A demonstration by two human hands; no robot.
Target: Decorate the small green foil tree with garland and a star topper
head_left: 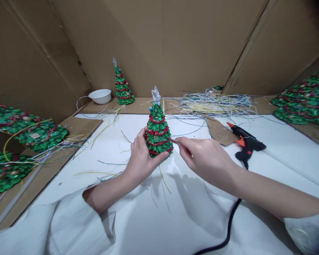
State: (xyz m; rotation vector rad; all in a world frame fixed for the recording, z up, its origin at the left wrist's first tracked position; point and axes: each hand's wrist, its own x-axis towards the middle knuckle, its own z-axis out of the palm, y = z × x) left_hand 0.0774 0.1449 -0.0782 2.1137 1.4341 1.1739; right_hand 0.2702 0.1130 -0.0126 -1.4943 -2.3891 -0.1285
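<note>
A small green tinsel Christmas tree (157, 131) with red garland rings and a silver star on top stands upright over the white table (196, 212). My left hand (140, 159) wraps round its base from the left, thumb under the lowest ring. My right hand (202, 157) is at the tree's right side, fingers pinched together at the lower branches on something too small to make out.
A black and orange glue gun (246, 141) lies right of my hand on a cardboard scrap (218, 131), its cord running toward me. A second finished tree (123, 86) and a white bowl (100, 96) stand at the back. Loose wire strands (212, 102) and tinsel piles (305, 99) surround.
</note>
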